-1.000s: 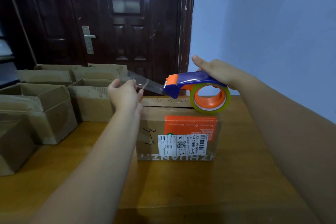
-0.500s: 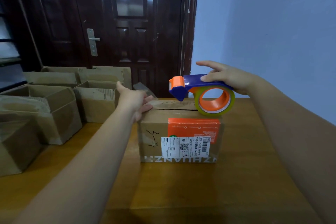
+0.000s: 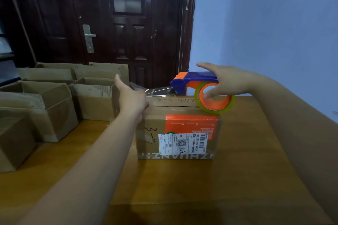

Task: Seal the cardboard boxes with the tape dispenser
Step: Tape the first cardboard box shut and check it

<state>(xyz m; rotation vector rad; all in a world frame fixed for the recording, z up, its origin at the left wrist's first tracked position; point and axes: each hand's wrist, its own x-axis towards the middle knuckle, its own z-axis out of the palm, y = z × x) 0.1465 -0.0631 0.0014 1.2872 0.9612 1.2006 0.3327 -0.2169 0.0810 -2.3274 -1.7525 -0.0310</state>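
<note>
On the tabletop (image 3: 247, 151) stands a cardboard box (image 3: 150, 151); the left hand (image 3: 131, 98) holds clear tape (image 3: 159, 91) on its left edge, and the right hand (image 3: 226, 80) grips the tape dispenser (image 3: 193, 78).

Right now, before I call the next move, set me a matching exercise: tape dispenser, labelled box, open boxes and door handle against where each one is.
Things:
1 tape dispenser
2 labelled box
3 open boxes
4 door handle

Places:
A left side of the table
B on the dark door
C gripped by the right hand
D middle of the table, flaps shut

Pairs: 1-C, 2-D, 3-A, 4-B.
</note>
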